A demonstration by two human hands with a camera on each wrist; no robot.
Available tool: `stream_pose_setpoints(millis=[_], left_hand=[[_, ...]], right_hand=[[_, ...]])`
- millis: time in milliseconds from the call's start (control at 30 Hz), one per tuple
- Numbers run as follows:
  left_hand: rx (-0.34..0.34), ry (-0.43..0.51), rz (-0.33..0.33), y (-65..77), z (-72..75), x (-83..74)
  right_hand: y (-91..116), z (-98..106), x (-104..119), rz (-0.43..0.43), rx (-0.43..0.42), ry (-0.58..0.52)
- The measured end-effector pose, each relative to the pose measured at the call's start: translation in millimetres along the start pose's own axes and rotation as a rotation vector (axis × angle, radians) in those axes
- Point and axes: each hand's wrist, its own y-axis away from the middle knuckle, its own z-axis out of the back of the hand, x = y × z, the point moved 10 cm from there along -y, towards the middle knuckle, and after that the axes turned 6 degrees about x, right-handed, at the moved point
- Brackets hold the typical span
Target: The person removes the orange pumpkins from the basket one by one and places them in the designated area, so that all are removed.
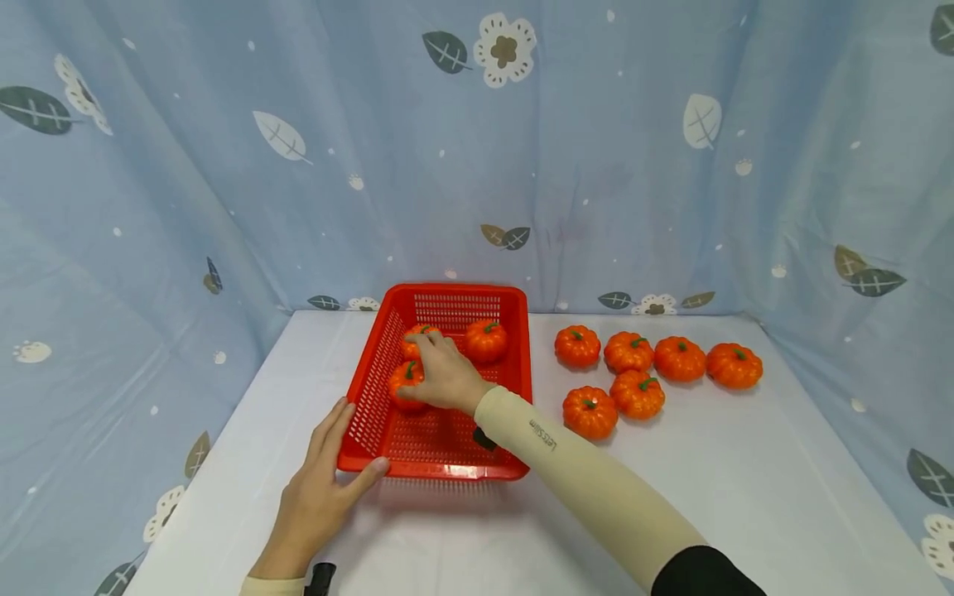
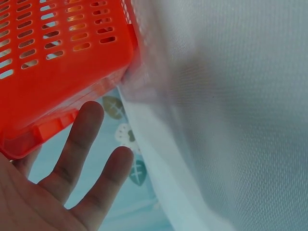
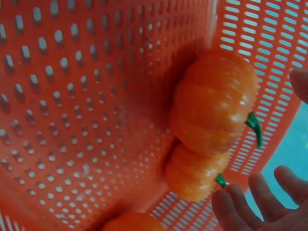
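Note:
A red perforated plastic basket (image 1: pixel 462 470) holds three small orange pumpkins with green stems. My right hand (image 1: pixel 447 374) reaches inside, over the near-left pumpkin (image 1: pixel 402 391) and partly covering the far-left pumpkin (image 1: pixel 419 331). Its fingers are spread in the right wrist view, apart from the larger pumpkin (image 3: pixel 211 106). The third pumpkin (image 1: pixel 486 342) sits at the basket's back right. At the basket's near-left corner, my left hand (image 1: pixel 316 488) rests with its thumb on the front rim and its fingers along the left side. Two of those fingers extend straight in the left wrist view.
Several more pumpkins (image 1: pixel 680 359) lie right of the basket on the white tabletop (image 1: pixel 745 480), four in a back row and two in front. A blue patterned curtain (image 1: pixel 596 165) hangs behind and along both sides of the table.

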Motion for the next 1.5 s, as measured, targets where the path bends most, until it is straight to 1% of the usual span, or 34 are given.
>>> stream_pose_setpoints(millis=[267, 467, 667, 967, 1167, 1367, 1500], left_hand=[[0.006, 0.008, -0.003, -0.7, -0.9, -0.4], [0.003, 0.008, -0.01, -0.8, -1.5, -3.5], [0.003, 0.003, -0.02, -1.9, -2.1, -7.7], [-0.005, 0.002, -0.01, -2.7, -1.1, -4.1], [-0.008, -0.001, -0.011, -1.8, -2.9, -2.5], [-0.006, -0.012, 0.013, -0.8, -2.2, 2.2], [0.005, -0.012, 0.021, -1.2, -2.3, 3.6]], right_hand=[[-5.8, -8.7, -15.0, -0.056, 0.056, -0.017], [-11.3, -18.8, -21.0, -0.069, 0.092, 0.023], [-12.0, -21.2, -22.1, -0.065, 0.12, 0.057], [-14.4, -23.4, -22.0, -0.062, 0.125, 0.04], [-13.7, -15.0, -16.3, -0.049, 0.093, 0.051], [-5.0, 0.8, 4.8, 0.011, 0.058, -0.004], [6.7, 17.7, 18.4, 0.062, 0.016, -0.037]])
